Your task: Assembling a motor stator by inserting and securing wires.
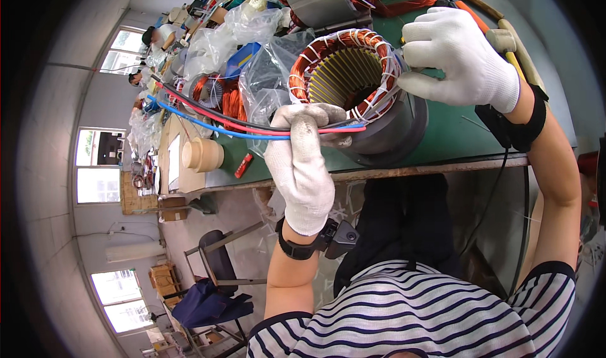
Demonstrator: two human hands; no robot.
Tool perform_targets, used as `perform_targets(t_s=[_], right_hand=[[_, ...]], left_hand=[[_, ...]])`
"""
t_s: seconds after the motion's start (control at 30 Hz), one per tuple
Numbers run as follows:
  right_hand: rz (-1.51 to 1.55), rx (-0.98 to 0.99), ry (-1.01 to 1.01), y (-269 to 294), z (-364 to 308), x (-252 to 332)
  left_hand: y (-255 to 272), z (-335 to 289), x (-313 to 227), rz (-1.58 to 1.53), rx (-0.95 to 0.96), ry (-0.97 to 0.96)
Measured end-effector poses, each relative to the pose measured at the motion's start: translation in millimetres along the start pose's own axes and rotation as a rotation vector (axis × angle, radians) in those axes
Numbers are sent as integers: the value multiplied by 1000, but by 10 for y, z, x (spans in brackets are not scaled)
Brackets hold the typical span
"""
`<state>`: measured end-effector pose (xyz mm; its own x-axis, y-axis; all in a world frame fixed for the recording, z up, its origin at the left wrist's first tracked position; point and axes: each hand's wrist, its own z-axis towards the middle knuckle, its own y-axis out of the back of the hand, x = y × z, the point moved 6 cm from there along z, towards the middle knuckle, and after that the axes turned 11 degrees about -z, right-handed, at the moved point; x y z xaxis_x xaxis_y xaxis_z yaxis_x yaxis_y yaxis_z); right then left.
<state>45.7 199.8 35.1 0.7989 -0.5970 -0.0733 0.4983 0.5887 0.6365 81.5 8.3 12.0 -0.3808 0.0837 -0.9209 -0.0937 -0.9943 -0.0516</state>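
Observation:
My left hand, in a white glove, is closed around a bundle of long lead wires: black, red and blue. It holds them at the near rim of a motor stator. The stator stands upright, with copper windings bound by white cord and yellowish slot liners inside. At the stator's right rim hovers my right hand, also gloved. Its fingers are bent, with a gap between thumb and forefinger, and I see nothing held there. The left fingertips are partly hidden by the wires.
Clear plastic bags and a blue bin lie left of the stator. A second stator lies behind it. A mallet is at the right, a red marker-like item near the table edge, and a cream-coloured cup-shaped part further left.

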Motion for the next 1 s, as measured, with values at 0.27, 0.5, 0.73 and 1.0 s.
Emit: perform_targets(t_s=[0.27, 0.5, 0.73, 1.0], right_hand=[[177, 38, -55, -177, -77, -192], [58, -4, 76, -99, -15, -141], [-147, -171, 309, 84, 28, -22], [-40, -92, 220, 53, 36, -69]], left_hand=[[1, 72, 27, 7, -107, 109], [0, 109, 18, 50, -29, 124], [-29, 149, -39, 85, -35, 127], [-35, 219, -52, 94, -46, 242]])
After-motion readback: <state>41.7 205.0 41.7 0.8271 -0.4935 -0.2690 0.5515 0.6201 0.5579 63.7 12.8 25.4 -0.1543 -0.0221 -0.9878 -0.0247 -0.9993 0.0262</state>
